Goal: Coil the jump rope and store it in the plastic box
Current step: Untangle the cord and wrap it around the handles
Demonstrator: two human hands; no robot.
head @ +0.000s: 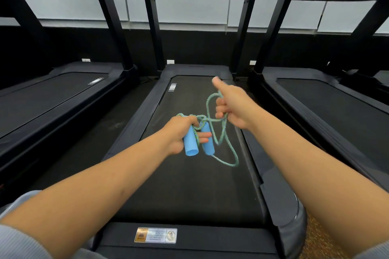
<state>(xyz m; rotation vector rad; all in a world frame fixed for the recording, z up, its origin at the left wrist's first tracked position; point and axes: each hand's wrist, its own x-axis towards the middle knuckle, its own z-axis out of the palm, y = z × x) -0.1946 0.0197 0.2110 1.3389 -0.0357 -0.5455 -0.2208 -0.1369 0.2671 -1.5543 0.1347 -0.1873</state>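
Observation:
My left hand (181, 134) grips the two light-blue foam handles (199, 142) of the jump rope, held side by side and pointing down toward me. The teal braided rope (226, 149) loops out from the handles and hangs in the air over the treadmill belt. My right hand (232, 107) holds a loop of that rope in its curled fingers, with the thumb sticking up and away. The two hands are close together, the right one slightly farther from me. No plastic box shows in the head view.
I stand at the rear of a black treadmill (189, 185) whose belt runs ahead of me. Two more treadmills (52, 94) flank it left and right (336, 107). Their uprights and consoles rise at the far end before a white-panelled wall.

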